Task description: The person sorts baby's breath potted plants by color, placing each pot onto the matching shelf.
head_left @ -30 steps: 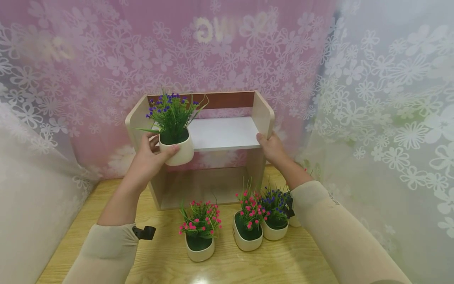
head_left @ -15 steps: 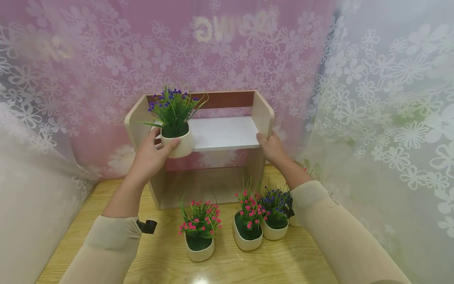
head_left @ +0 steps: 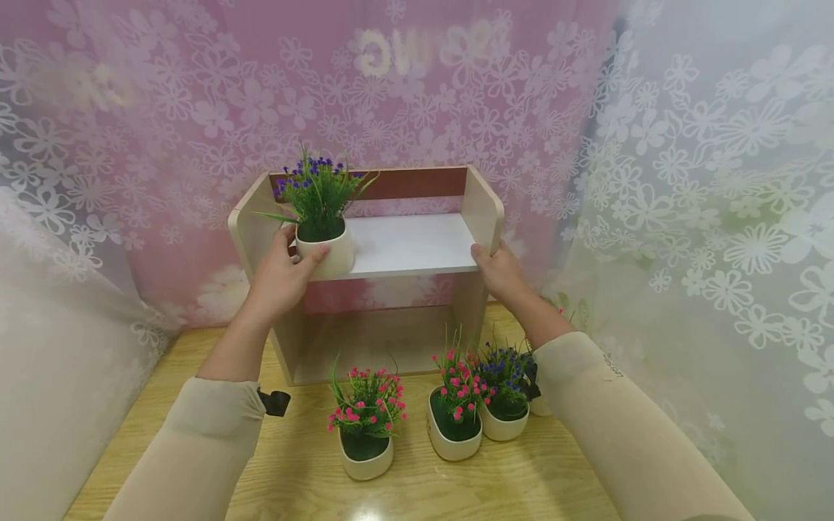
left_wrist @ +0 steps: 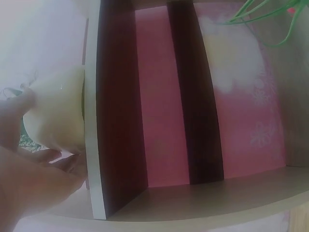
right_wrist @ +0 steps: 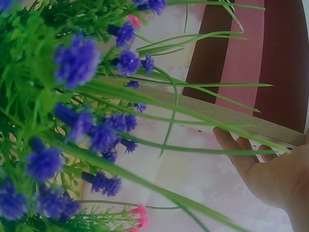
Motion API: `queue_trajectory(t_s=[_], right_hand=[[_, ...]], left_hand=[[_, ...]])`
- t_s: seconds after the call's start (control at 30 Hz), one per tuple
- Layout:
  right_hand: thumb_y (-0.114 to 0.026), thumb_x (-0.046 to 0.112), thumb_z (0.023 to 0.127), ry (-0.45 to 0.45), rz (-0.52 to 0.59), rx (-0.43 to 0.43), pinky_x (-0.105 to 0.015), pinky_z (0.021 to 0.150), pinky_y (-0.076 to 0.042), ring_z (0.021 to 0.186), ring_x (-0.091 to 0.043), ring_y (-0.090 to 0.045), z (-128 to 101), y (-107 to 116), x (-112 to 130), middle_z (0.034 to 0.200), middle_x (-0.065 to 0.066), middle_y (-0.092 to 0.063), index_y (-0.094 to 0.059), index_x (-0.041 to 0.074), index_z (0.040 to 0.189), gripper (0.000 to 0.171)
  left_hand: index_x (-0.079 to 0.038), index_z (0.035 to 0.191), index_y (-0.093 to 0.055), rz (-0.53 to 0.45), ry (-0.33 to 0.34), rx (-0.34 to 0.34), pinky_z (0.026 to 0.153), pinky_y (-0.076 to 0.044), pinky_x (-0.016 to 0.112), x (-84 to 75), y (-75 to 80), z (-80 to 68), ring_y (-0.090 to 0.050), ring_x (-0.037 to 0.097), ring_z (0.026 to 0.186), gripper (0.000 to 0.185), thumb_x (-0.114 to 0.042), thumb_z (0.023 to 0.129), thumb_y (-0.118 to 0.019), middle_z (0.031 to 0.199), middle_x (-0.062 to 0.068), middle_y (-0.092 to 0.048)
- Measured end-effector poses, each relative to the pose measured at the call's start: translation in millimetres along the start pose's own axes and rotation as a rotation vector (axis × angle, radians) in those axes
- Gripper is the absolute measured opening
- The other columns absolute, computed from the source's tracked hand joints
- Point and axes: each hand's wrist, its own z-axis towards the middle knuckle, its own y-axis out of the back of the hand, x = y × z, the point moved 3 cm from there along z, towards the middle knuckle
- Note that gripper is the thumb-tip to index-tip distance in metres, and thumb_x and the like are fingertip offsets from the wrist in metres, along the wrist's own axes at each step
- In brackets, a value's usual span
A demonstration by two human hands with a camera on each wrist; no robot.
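Note:
A cream pot of purple flowers (head_left: pixel 326 246) sits at the left front of the white upper board (head_left: pixel 417 242) of a small wooden shelf (head_left: pixel 485 210). My left hand (head_left: pixel 296 255) grips the pot, thumb across its front. I cannot tell whether its base rests fully on the board. In the left wrist view the pot (left_wrist: pixel 55 116) lies against the board's pale edge (left_wrist: pixel 94 121), with my fingers (left_wrist: pixel 29 159) round it. My right hand (head_left: pixel 487 259) holds the front edge of the shelf's right side panel; the right wrist view shows its fingers (right_wrist: pixel 236 152) on the shelf edge (right_wrist: pixel 231 116).
Three potted plants stand on the wooden table (head_left: pixel 195 362) in front of the shelf: two pink-flowered (head_left: pixel 366 427) (head_left: pixel 456 420) and one purple-flowered (head_left: pixel 504 405). Purple blooms (right_wrist: pixel 87 121) fill the right wrist view. Flowered lace curtains (head_left: pixel 717 217) close in on both sides and behind.
My left hand has carried the purple-flowered pot up and back from in front of the shelf onto the left end of the upper board. The right hand has stayed put.

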Motion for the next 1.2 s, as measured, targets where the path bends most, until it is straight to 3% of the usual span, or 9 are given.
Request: queue_trajectory(t_s=[0.37, 0.7, 0.93, 1.2], right_hand=[[-0.049, 0.032, 0.115, 0.009, -0.001, 0.001, -0.063, 0.13, -0.034, 0.152, -0.048, -0.047, -1, 0, 1, 0.162, -0.032, -0.048, -0.031, -0.001, 0.166, 0.063], [-0.048, 0.035, 0.115, 0.004, -0.031, -0.009, -0.062, 0.129, -0.037, 0.149, -0.047, -0.05, 2, 1, -1, 0.159, -0.033, -0.05, -0.033, -0.005, 0.163, 0.064], [-0.049, 0.035, 0.115, 0.004, -0.024, -0.005, -0.063, 0.127, -0.04, 0.146, -0.049, -0.052, 2, 0, -1, 0.157, -0.033, -0.052, -0.034, -0.004, 0.163, 0.064], [-0.049, 0.037, 0.115, -0.003, -0.03, -0.01, -0.064, 0.126, -0.04, 0.146, -0.049, -0.053, 3, 1, -2, 0.157, -0.033, -0.053, -0.035, -0.004, 0.162, 0.064]], left_hand=[[-0.002, 0.172, -0.013, 0.08, -0.013, -0.025, 0.129, -0.038, 0.062, 1.5, 2.5, 15.8, -0.038, 0.048, 0.16, 0.091, -0.053, 0.11, -0.056, 0.177, 0.028, -0.024], [-0.005, 0.174, -0.007, 0.126, -0.008, -0.043, 0.131, -0.034, 0.062, 3.5, 1.0, 24.0, -0.034, 0.045, 0.163, 0.094, -0.056, 0.111, -0.053, 0.179, 0.024, -0.023], [-0.008, 0.175, -0.002, 0.126, 0.01, -0.053, 0.133, -0.029, 0.062, 4.8, -0.8, 26.1, -0.03, 0.042, 0.165, 0.096, -0.059, 0.11, -0.051, 0.181, 0.021, -0.019], [-0.007, 0.175, -0.004, 0.121, 0.013, -0.053, 0.135, -0.025, 0.061, 3.4, -1.8, 31.9, -0.027, 0.042, 0.166, 0.091, -0.051, 0.112, -0.052, 0.179, 0.023, -0.024]])
